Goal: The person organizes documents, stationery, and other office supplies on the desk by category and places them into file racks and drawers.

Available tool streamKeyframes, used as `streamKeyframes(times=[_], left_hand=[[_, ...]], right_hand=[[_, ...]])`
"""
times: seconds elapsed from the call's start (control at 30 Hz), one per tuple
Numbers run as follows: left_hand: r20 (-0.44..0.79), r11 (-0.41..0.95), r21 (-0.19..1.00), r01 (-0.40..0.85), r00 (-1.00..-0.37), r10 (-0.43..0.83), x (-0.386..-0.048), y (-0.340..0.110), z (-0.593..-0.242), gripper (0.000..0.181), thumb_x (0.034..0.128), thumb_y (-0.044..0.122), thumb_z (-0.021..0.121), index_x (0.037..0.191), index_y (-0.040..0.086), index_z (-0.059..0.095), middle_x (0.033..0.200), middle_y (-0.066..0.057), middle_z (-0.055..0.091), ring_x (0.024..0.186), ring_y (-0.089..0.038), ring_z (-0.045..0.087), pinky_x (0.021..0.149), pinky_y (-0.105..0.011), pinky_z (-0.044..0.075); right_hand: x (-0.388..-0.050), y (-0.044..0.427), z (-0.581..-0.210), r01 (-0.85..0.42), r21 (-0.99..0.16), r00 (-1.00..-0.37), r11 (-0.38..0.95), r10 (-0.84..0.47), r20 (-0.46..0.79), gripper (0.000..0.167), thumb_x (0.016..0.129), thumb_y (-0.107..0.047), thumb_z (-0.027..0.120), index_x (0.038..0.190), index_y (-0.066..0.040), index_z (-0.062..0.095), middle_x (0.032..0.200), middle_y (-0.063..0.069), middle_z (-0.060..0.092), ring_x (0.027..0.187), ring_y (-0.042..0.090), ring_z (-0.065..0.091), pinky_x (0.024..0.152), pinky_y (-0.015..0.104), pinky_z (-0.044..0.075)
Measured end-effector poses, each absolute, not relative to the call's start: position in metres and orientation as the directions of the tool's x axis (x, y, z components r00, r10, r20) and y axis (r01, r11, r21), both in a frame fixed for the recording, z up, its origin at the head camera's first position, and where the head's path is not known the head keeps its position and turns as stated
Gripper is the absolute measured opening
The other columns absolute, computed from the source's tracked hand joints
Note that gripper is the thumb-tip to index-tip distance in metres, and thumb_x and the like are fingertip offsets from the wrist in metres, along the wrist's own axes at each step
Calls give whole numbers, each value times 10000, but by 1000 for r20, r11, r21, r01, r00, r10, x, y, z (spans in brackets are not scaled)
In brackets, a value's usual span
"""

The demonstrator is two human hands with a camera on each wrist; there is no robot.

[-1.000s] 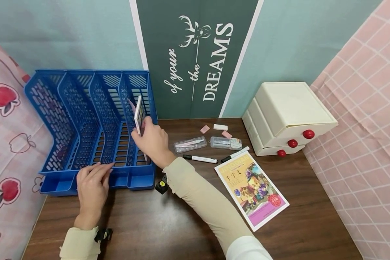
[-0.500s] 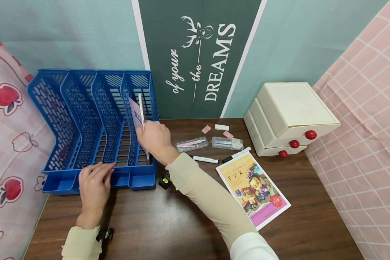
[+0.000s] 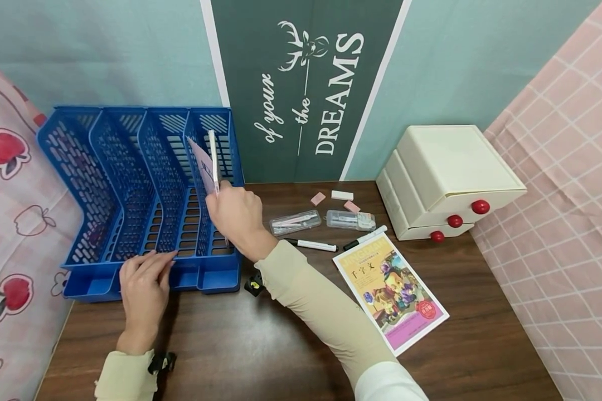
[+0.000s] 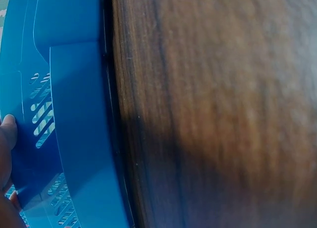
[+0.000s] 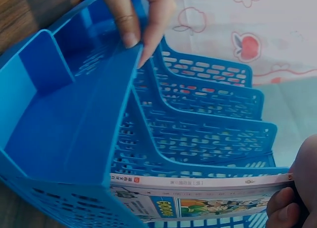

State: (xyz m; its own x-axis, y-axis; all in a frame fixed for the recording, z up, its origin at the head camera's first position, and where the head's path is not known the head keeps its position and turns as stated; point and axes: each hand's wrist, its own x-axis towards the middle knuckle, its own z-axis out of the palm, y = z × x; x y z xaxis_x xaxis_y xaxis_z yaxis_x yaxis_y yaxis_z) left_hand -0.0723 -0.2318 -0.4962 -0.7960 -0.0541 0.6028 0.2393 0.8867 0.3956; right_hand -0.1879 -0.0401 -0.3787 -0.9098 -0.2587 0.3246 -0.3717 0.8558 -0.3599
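A blue file rack (image 3: 218,263) with upright dividers stands at the left of the table. My right hand (image 3: 238,217) grips a thin book (image 3: 213,161), upright in the rack's rightmost slot; a purple cover leans out on its left side. In the right wrist view, the book's white spine (image 5: 203,181) and colourful cover lie along the slot, with my right hand's fingers (image 5: 283,208) round its edge. My left hand (image 3: 145,287) holds the rack's front wall, its thumb (image 4: 7,131) on the near face in the left wrist view.
Right of the rack lie two clear cases (image 3: 295,221), two markers (image 3: 317,245) and several erasers (image 3: 342,195). A yellow-and-purple book (image 3: 390,292) lies flat in front. A cream drawer box (image 3: 448,172) with red knobs stands at the back right.
The book has shifted slightly up and back in the slot, its top now higher in view. My right hand has turned a little round it. The left hand stays on the rack.
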Motion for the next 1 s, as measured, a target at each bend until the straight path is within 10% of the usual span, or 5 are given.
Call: streamKeyframes(times=[1.0], left_hand=[[653, 879, 401, 259, -753, -76, -74, -229, -496, 203, 840, -69, 779, 1037, -25, 776, 1016, -215, 752, 1076, -405, 601, 948, -519, 375]], right_hand=[[-200, -38, -423, -232, -357, -949, 905, -130, 288, 247, 1049, -316, 532, 947, -114, 629, 579, -44, 486, 425, 96, 447, 383, 219, 325]])
